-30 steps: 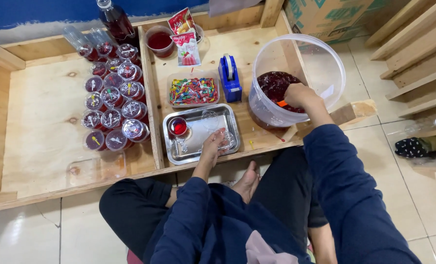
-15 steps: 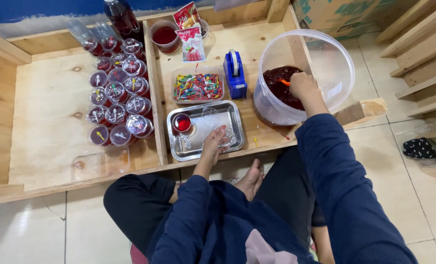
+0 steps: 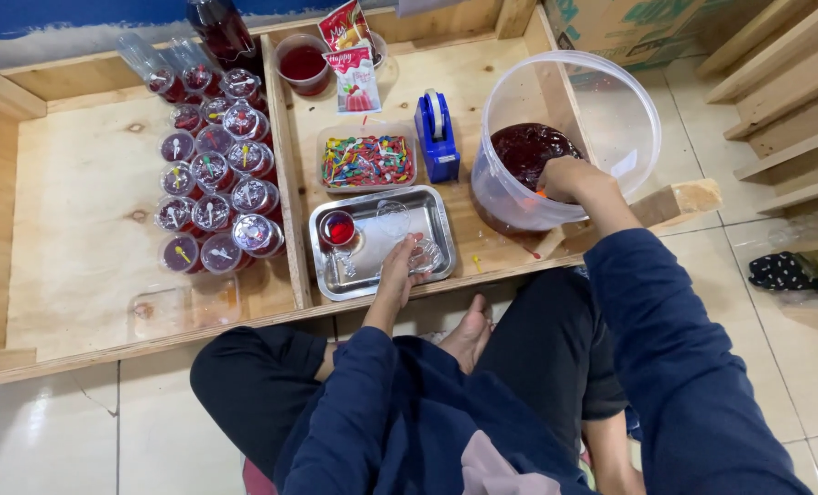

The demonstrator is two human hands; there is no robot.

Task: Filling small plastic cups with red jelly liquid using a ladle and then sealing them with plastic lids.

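The right hand (image 3: 569, 179) is dipping into the big clear tub (image 3: 611, 92) of dark red jelly (image 3: 528, 147), closed around an orange-tipped scoop; the left hand (image 3: 400, 270) is gripping an empty clear cup (image 3: 425, 255) on the steel tray (image 3: 432, 215); by my judgement the filling step is in hand, calling for a level carry.

Right hand (image 3: 569, 177) fingers hidden inside tub (image 3: 611, 92); bottle (image 3: 218, 23) top cut off by edge

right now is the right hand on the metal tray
No, the right hand is inside the clear bucket; the left hand is on the metal tray.
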